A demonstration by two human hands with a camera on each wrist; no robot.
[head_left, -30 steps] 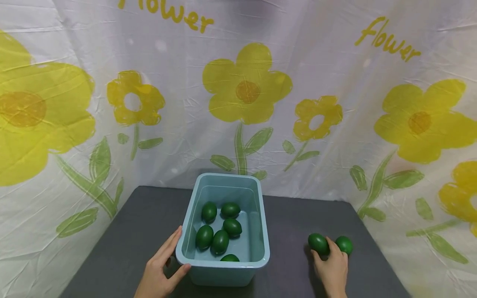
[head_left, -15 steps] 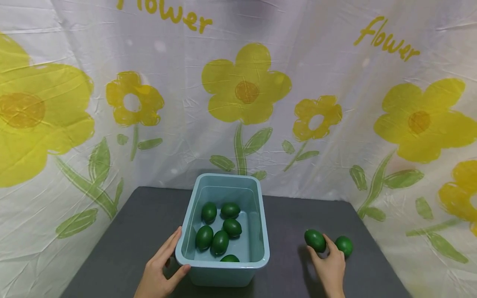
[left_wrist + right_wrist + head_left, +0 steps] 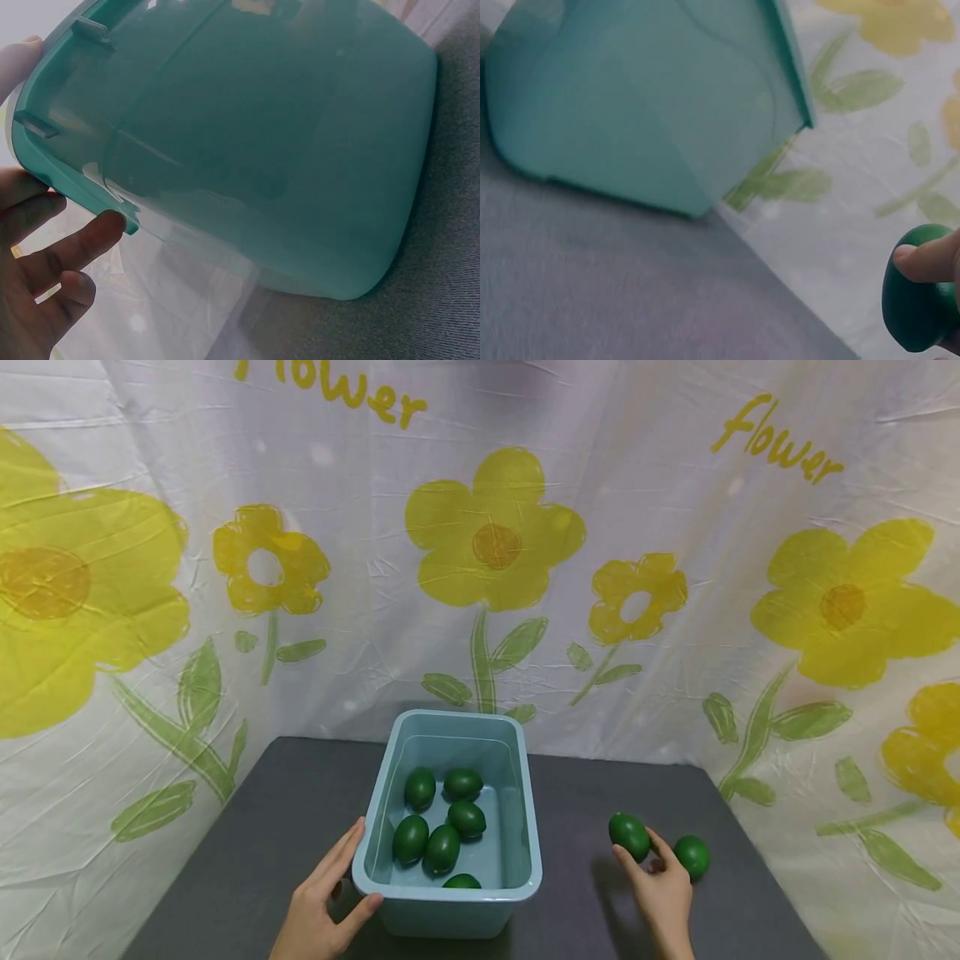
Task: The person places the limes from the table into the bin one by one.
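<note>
My right hand point(image 3: 663, 889) pinches a dark green lime point(image 3: 628, 837) between thumb and fingers, raised over the table with its shadow falling below left. In the right wrist view the thumb lies across this lime point(image 3: 911, 311). Another lime point(image 3: 692, 857) rests on the table just right of that hand. My left hand point(image 3: 322, 893) holds the near left corner of a pale blue-green plastic bin point(image 3: 532, 852), its thumb at the front rim and fingers along the left side. From the left wrist, fingertips show at the underside of the bin's rim point(image 3: 82, 191). Several limes point(image 3: 442, 847) lie inside the bin.
A dark grey cloth covers the table point(image 3: 570, 802). White curtains point(image 3: 360, 635) printed with yellow flowers stand behind and at both sides. The bin's tall side wall point(image 3: 630, 112) rises between the two hands.
My right hand has lifted the lime off the table and moved it slightly left and away from the other lime. The left hand and the bin have stayed in place.
</note>
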